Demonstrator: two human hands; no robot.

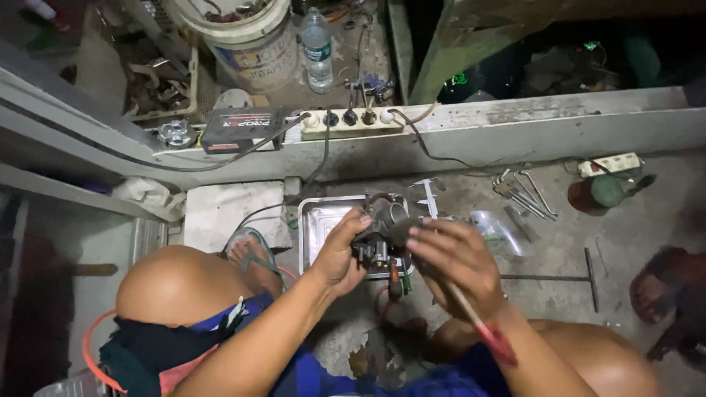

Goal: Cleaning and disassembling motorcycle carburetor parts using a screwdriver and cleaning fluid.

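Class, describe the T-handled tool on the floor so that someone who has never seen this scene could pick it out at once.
Start at the long concrete ledge across the top, then drop to the grey floor on the person's right. There, just beyond the right hand, lies the T-handle wrench: a thin dark rod ending in a short crossbar. The hex keys nearer the ledge are bent and bunched together; this one lies alone.

The person's 2 forearms are bare, with no sleeves, gloves, rings or watch on the left hand [340, 254] or the right hand [450, 263]. Both knees are bare too. Blue shorts [331, 378] with a darker pattern cover the lap, and a dark garment with a white mark and a reddish hem shows at the left thigh. A grey-strapped sandal [250, 254] is worn on 1 foot.
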